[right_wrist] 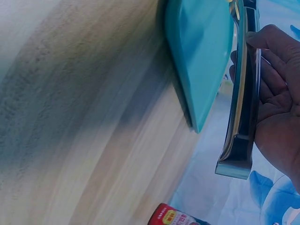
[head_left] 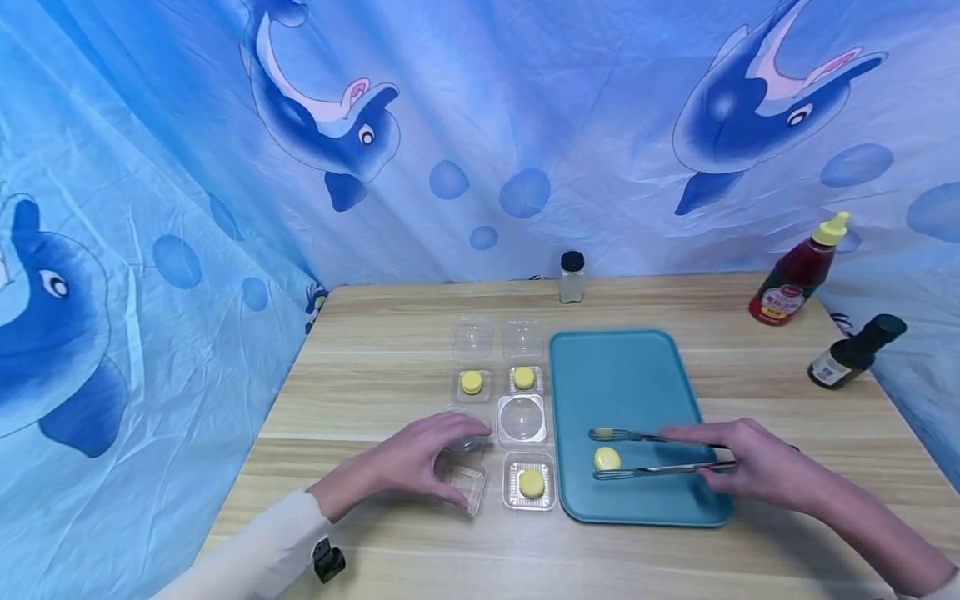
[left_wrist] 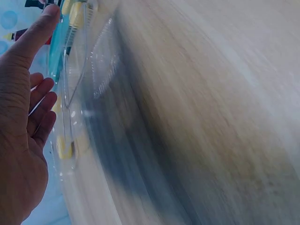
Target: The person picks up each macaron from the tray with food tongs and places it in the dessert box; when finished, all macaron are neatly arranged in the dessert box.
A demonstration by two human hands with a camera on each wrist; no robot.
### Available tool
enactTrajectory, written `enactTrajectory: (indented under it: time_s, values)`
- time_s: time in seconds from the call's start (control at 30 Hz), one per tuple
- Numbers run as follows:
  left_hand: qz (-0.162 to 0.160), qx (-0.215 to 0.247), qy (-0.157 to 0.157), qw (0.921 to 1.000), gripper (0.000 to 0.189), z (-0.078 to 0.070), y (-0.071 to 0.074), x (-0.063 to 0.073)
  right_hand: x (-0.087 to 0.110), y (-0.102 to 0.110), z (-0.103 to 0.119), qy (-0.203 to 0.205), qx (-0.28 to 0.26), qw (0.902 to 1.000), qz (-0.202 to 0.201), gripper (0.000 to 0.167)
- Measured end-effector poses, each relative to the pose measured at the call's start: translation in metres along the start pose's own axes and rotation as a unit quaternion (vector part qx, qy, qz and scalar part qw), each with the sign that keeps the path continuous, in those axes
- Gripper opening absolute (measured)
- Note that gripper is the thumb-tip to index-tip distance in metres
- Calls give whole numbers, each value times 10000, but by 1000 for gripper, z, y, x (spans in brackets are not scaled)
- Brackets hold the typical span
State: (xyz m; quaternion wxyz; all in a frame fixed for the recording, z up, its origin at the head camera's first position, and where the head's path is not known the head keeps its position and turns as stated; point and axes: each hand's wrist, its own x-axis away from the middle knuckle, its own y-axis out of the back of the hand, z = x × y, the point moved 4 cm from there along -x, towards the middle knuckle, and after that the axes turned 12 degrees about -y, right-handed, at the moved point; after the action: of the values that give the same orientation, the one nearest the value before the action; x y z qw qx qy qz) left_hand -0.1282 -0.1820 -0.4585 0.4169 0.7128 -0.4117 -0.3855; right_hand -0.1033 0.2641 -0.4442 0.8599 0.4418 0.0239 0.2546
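At left, the left hand [head_left: 420,457] is spread, thumb and fingers apart about a clear box [head_left: 468,483] on the surface [head_left: 375,342]. No grip is seen; contact with the rim cannot be confirmed. No disc shows in the visible part of that box. Just right of it, a second box [head_left: 510,502] contains a boxed disc [head_left: 532,483]. Further right, on the blue tray [head_left: 626,375], the loose yellow disc [head_left: 607,458] lies between the parted tips of the metal tongs [head_left: 652,471], closer to the near tip; contact not established. The tongs' long axis runs roughly left to right, tips leftward. The right hand [head_left: 757,462], fingers closed round the tongs, is the nearer hand, with the loose yellow disc to its left. Only the head view shows both tips about the disc; the right wrist view exposes the joined end [right_wrist: 234,168], mostly covered in the head view.
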Motion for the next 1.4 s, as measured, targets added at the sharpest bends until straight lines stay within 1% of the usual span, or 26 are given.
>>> enactTrajectory:
  time_s: [0.13,0.2,0.37,0.57,0.73,0.87,1.03,1.27,1.4]
  values:
    - [98,99,36,9999,104,0,0,6,1,-1,-6,63,-2,10000,-35,62]
    - [93,62,-56,9999,103,-1,0,9,1,-1,-8,80,16,10000,-53,62]
    - [19,-182,-403,9990,101,-3,-1,13,2,-1,-13,67,-15,10000,-31,62]
    - [28,-273,-512,9983,97,-3,-3,16,3,-2,-17,-33,-114,9999,-3,60]
    - [60,-385,-457,9982,94,-3,-5,18,3,-2,-20,-76,-163,9998,20,58]
    - [151,-436,-284,9985,91,-2,-5,18,3,-2,-21,-69,-161,9998,-6,57]
    - [171,-465,-172,9986,88,-3,-5,19,3,-3,-23,-57,-158,9999,-40,55]
    - [81,-483,-225,9985,87,-3,-5,18,3,-2,-23,117,-149,9997,-147,57]
    - [91,-466,-190,9987,87,-3,-5,18,3,-4,-24,212,-127,9994,-251,59]
